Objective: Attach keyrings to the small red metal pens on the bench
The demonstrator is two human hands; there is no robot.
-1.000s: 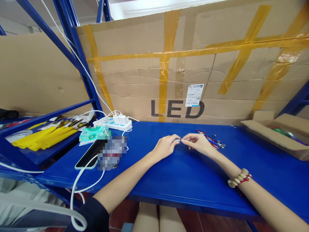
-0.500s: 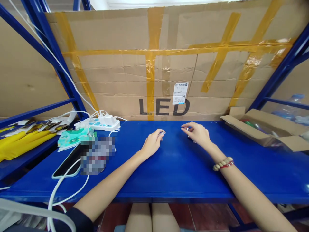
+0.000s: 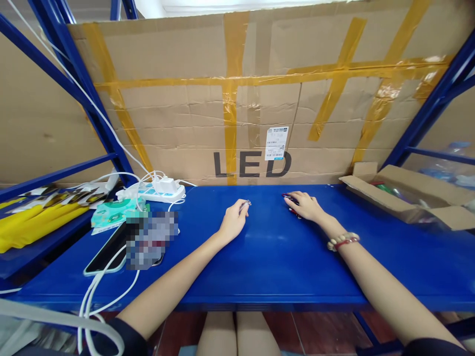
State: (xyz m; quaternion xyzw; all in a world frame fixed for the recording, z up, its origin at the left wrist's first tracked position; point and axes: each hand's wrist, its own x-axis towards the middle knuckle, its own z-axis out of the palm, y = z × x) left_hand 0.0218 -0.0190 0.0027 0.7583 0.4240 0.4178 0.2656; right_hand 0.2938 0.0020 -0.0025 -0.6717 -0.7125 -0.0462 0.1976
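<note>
My left hand [image 3: 233,220] is closed in a pinch above the blue tabletop [image 3: 237,272]. Between thumb and fingertips a small silvery metal piece [image 3: 248,202] sticks out; its kind is too small to make out. To the right, my right hand [image 3: 307,206] rests low over the tabletop, palm down with fingers stretched forward. Small shiny dark-red pieces [image 3: 295,213] lie under and beside its fingers, partly covered by them. Whether the fingers grip any of these pieces is hidden. A beaded bracelet [image 3: 343,241] circles the right wrist.
A large cardboard sheet [image 3: 178,123] marked LED stands behind the table. On the left are a power strip [image 3: 174,193] with white cables, a green packet [image 3: 115,212] and a phone [image 3: 107,254]. An open cardboard box [image 3: 389,202] sits at the right, near blue rack posts.
My right hand has come down and slightly right onto the dark-red pieces, its fingers stretching out. My left hand, still pinching the silvery piece, has shifted only a little.
</note>
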